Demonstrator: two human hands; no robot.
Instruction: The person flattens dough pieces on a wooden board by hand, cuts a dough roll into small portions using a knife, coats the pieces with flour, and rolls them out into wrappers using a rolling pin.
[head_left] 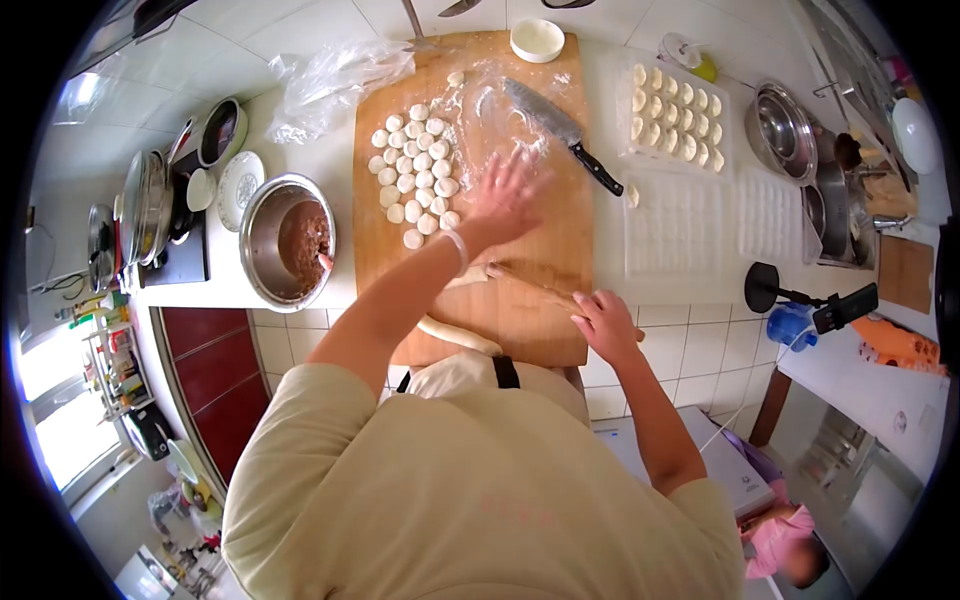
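My left hand (pixel 508 198), slightly blurred, is over the floured wooden board (pixel 560 240) with its fingers spread. It holds nothing, and I cannot tell whether it touches the board. Beside it lie several small round dough pieces (pixel 405 183). My right hand (pixel 606 322) is closed on one end of a wooden rolling pin (pixel 540 287), which lies slanted near the board's front. A pale piece of dough (pixel 470 276) shows by the pin's far end, partly hidden by my left forearm. A dough rope (pixel 460 334) curves along the board's near edge.
A black-handled cleaver (pixel 560 125) lies on the board's right side. A white bowl (pixel 537 41) stands at the back. Left is a steel pot of meat filling (pixel 250 240); right are a tray of dumplings (pixel 645 165) and plastic trays (pixel 675 235). Another person (pixel 780 540) is at lower right.
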